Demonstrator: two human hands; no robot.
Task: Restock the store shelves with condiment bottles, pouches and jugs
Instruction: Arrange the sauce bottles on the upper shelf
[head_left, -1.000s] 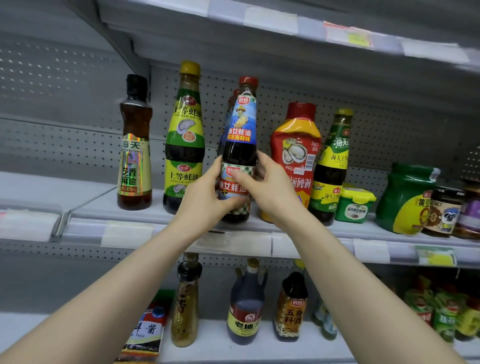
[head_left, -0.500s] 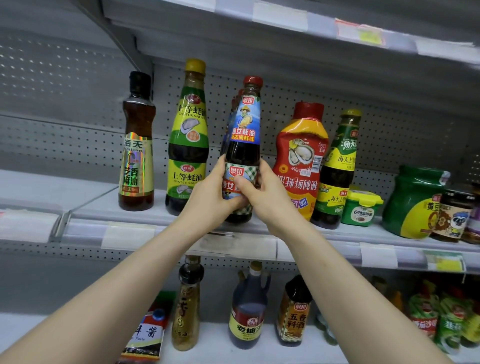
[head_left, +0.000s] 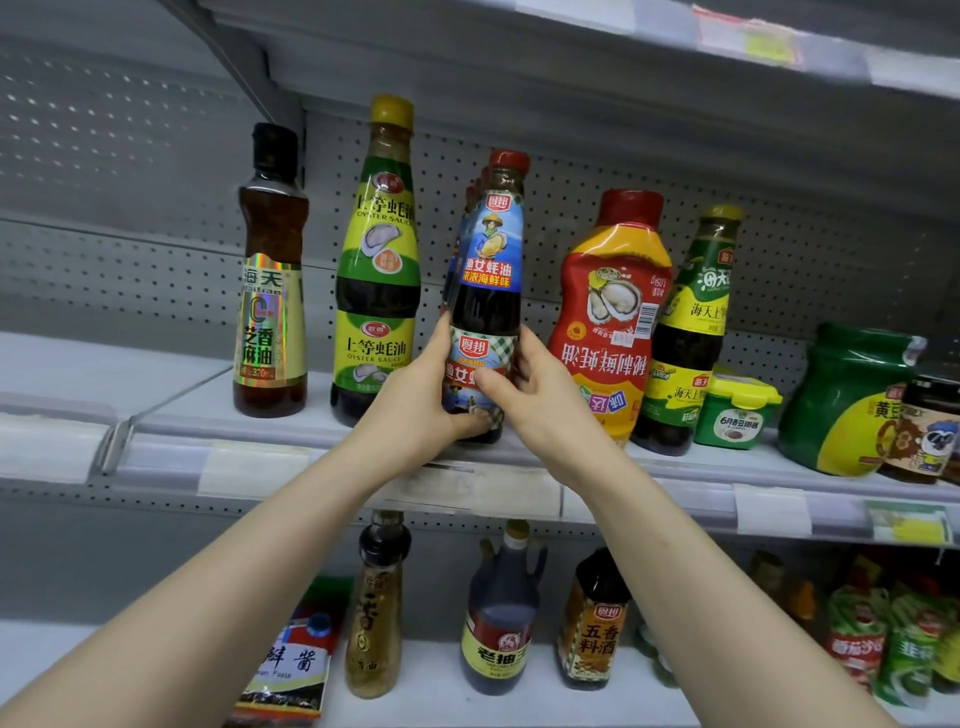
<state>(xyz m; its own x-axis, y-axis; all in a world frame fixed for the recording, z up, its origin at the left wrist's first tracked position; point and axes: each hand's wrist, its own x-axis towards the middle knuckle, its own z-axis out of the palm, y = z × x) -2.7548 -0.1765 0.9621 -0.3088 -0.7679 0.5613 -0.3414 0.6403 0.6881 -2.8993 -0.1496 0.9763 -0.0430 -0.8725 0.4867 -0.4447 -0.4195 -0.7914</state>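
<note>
Grey store shelf (head_left: 176, 410) carries the red-capped sauce bottle (head_left: 485, 291) upright, your left hand (head_left: 415, 395) and right hand (head_left: 540, 395) curled round its base from 9 and 3 o'clock; you're likely seating it, so next release gently.

Arms outstretched; left hand (head_left: 418, 397) and right hand (head_left: 545, 402) clasp one bottle (head_left: 488, 296) between them

A grey store shelf (head_left: 171, 410) carries, left to right, a sesame oil bottle (head_left: 270, 291), a green-labelled oyster sauce bottle (head_left: 379, 291), a red-capped oyster sauce bottle (head_left: 488, 291), a red squeeze bottle (head_left: 613, 322), a Haitian sauce bottle (head_left: 685, 338), a green tub (head_left: 735, 410) and a green jar (head_left: 841, 400). The lower shelf (head_left: 441, 701) holds a pouch (head_left: 291, 670) and a soy sauce jug (head_left: 498, 623).
</note>
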